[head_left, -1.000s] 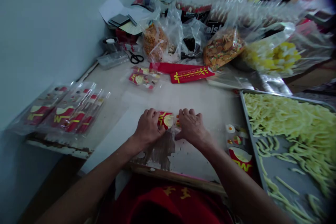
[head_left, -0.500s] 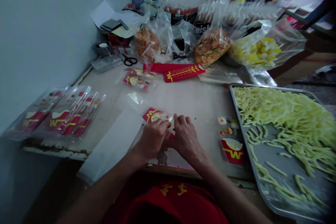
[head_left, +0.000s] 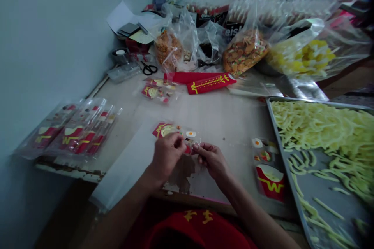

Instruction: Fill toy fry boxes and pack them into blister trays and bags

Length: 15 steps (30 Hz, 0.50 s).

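In the head view a clear plastic packet [head_left: 191,134] lies across the table in front of me. Through it show a red fries carton with a yellow zigzag, a small fried egg and other miniature food pieces. My left hand [head_left: 168,149] is closed, thumb and fingers pinching at the packet's near edge and covering part of it. On the right end, my right hand [head_left: 213,157] pinches the packet's corner between thumb and fingertips. Under and left of my left forearm is a long translucent plastic sheet or sleeve [head_left: 122,169].
Several filled packets [head_left: 70,132] lie at the left edge. Another packet [head_left: 270,179] rests beside a metal tray [head_left: 295,202] of pale fry-shaped strips [head_left: 321,128]. Behind are red printed cards [head_left: 210,83], black scissors [head_left: 149,69] and a bag of orange-brown pieces [head_left: 245,52].
My right hand has moved down and away from the left, now at the packet's right corner. The egg piece has come into sight. The whole view has shifted slightly.
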Motion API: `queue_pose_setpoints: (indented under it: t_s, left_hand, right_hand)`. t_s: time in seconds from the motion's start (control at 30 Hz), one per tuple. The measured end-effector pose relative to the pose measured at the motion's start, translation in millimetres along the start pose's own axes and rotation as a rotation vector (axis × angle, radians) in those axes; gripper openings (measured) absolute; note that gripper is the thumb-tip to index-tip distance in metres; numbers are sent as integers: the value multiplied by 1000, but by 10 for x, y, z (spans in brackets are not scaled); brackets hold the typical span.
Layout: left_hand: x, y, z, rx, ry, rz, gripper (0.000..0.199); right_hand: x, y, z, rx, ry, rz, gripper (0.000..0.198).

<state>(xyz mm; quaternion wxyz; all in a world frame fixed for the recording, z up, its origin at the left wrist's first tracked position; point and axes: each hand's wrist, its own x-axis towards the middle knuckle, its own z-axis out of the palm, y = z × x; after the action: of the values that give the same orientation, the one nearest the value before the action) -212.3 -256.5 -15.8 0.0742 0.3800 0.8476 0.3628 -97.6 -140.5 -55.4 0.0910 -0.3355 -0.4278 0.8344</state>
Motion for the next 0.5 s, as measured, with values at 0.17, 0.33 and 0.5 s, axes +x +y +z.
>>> queue_pose_setpoints:
  t_s: [0.17, 0.33, 0.5]
  left_hand:
    - [-210, 109, 68, -64, 54, 111, 19]
    - [-213, -470, -600, 64, 303, -106, 25]
    - [135, -1232, -985, 434, 205, -281, 37]
  right_hand:
    - [140, 24, 298, 24, -95, -71, 34]
    - [628, -123, 778, -1, -149, -154, 36]
    - [1480, -284, 1628, -79, -99, -113, 29]
